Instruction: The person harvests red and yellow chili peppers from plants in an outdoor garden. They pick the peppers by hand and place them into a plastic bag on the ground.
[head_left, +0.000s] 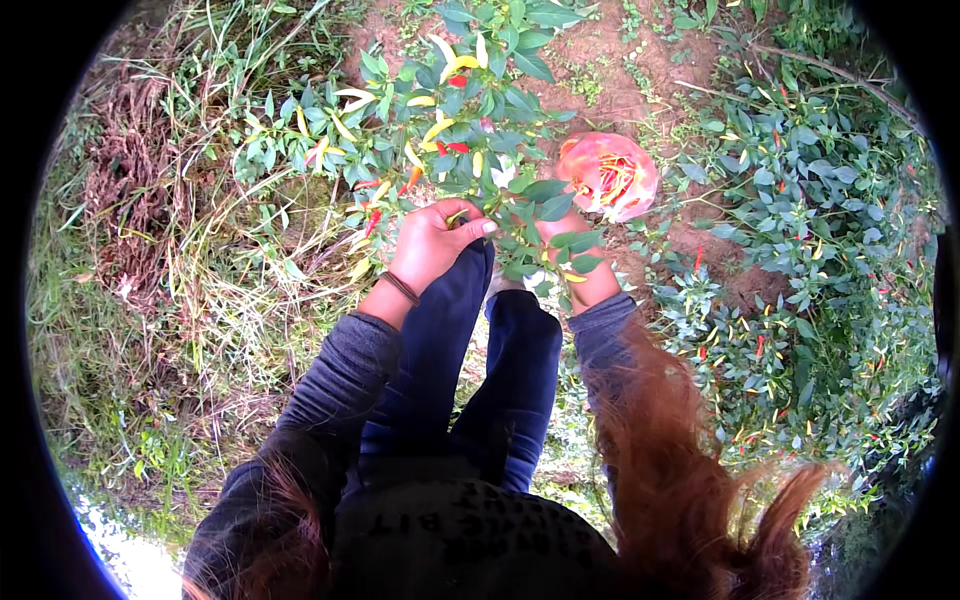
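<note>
A leafy chili pepper plant (480, 127) with yellow, orange and red chilies stands before me. My left hand (442, 232) is at its lower left side, thumb and fingers closed around a greenish chili or stem (456, 217); which of these cannot be told. Leaves cover much of my right hand (562, 225), which is among the branches to the right; its fingers are hidden. Beyond my right hand, a pink plastic bag (607, 176) holding red and orange chilies rests on the soil.
More chili plants (810, 187) grow thickly along the right, with a thin bare branch (832, 71) above them. Dry and green grass (225, 300) covers the left side. Reddish soil (622, 75) lies between, and my legs (442, 337) are below the hands.
</note>
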